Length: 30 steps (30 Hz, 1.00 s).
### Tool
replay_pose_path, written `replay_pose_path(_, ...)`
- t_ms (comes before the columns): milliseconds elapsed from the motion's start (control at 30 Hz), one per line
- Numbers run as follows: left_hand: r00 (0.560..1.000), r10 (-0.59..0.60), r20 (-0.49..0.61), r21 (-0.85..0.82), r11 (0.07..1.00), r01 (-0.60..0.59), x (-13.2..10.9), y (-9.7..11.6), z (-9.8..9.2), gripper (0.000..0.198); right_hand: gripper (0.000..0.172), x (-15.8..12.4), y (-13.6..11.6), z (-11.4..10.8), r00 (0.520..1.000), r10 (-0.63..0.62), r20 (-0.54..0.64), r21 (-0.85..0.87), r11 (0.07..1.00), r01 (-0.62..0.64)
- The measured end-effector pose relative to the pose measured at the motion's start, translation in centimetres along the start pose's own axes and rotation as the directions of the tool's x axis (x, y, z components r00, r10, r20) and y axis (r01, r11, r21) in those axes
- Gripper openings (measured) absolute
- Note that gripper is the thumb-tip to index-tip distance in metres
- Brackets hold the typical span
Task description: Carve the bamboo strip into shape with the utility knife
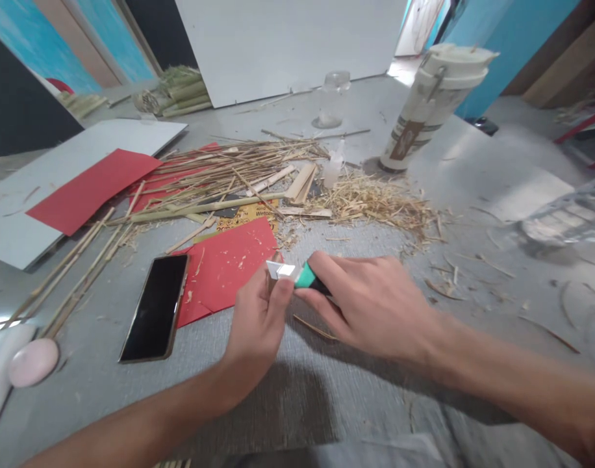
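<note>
My right hand [375,302] is closed around a utility knife [305,277] with a green and black handle. Its bright blade [280,269] points left, across the thumb and fingertips of my left hand [256,315]. Those left fingers are pinched together; a small brownish tip shows behind the blade, but what they hold is mostly hidden. Just beyond the left hand lies a red card [234,266] sprinkled with pale shavings. A thin curved stalk strip [314,327] rests on the table under the right hand.
A phone [154,309] lies left of the red card. Farther back are dry stalks [243,159], a heap of straw shavings [375,200], a small clear bottle [334,166] and a tall white flask [419,107]. Another red sheet [95,190] lies on a white board [15,221].
</note>
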<state>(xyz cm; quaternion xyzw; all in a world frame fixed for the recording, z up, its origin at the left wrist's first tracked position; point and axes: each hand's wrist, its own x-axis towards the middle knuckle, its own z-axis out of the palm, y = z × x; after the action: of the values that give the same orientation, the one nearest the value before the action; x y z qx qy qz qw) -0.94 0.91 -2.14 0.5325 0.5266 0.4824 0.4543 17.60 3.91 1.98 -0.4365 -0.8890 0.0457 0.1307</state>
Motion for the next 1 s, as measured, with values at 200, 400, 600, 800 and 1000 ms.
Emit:
replay_pose_path(200, 0.998, 0.056, 0.035, 0.013, 0.998, -0.057, 0.2, 0.0, -0.6, 0.042, 0.042, -0.3, 0.2, 0.2, 0.999, -0.039, 0.008, 0.036, 0.999, 0.038)
replay_pose_path(400, 0.997, 0.08, 0.022, 0.17, 0.982, -0.083, 0.0, -0.4, -0.9, 0.047, 0.042, -0.5, -0.1, 0.1, 0.998, -0.053, -0.033, 0.016, 0.998, 0.054)
replay_pose_path(600, 0.996, 0.09, -0.018, 0.291, 0.953, -0.081, 0.4, -0.4, -0.8, 0.061, 0.042, -0.6, -0.8, 0.4, 0.988, -0.036, -0.147, -0.07, 0.997, 0.026)
replay_pose_path(800, 0.998, 0.048, -0.045, 0.318, 0.947, -0.032, 0.6, -0.5, -0.5, 0.067, 0.043, -0.5, -1.1, 0.6, 0.98, -0.022, -0.197, -0.119, 0.993, -0.001)
replay_pose_path(1000, 0.999, 0.039, -0.038, 0.225, 0.974, -0.029, 0.5, -0.6, 0.0, 0.062, 0.047, -0.3, -0.7, 0.6, 0.986, 0.012, -0.168, -0.093, 0.995, -0.028)
